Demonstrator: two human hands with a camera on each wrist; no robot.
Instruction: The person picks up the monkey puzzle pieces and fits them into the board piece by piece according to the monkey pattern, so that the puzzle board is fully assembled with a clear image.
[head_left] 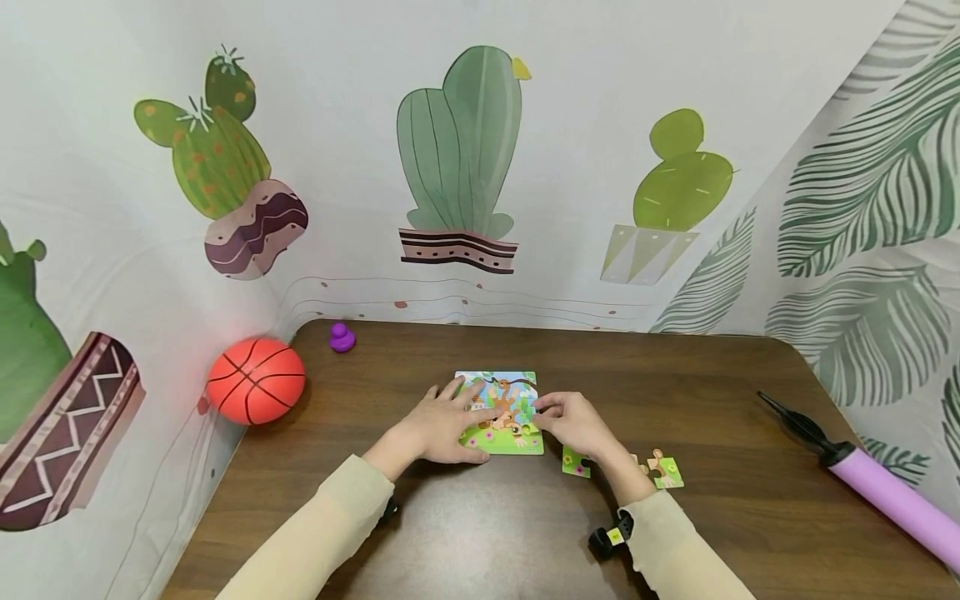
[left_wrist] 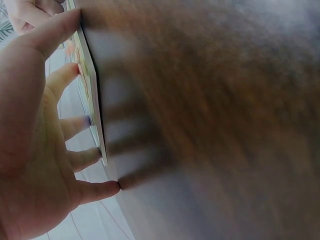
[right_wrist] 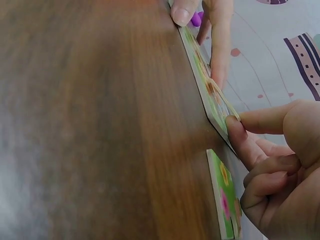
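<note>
A flat, colourful jigsaw puzzle point(head_left: 504, 448) with a monkey picture lies on the brown table. Spread over its left side is my left hand point(head_left: 442, 427), the fingers nearly straight and some tips resting on the puzzle; the little finger touches the table beyond its edge. At the puzzle's right edge, my right hand point(head_left: 576, 423) pinches a thin puzzle piece point(right_wrist: 227, 102) between thumb and index finger. That piece is tilted, its far end low over the puzzle, and its picture side is mostly hidden. A green flowered piece point(right_wrist: 220, 187) lies just below the right hand.
More loose puzzle pieces point(head_left: 667, 472) lie by the right wrist, partly covered by it. An orange-red basketball point(head_left: 257, 381) and a small purple duck point(head_left: 342, 338) are at the back left. A pink and black hand pump point(head_left: 892, 500) lies along the right side of the table point(head_left: 465, 533).
</note>
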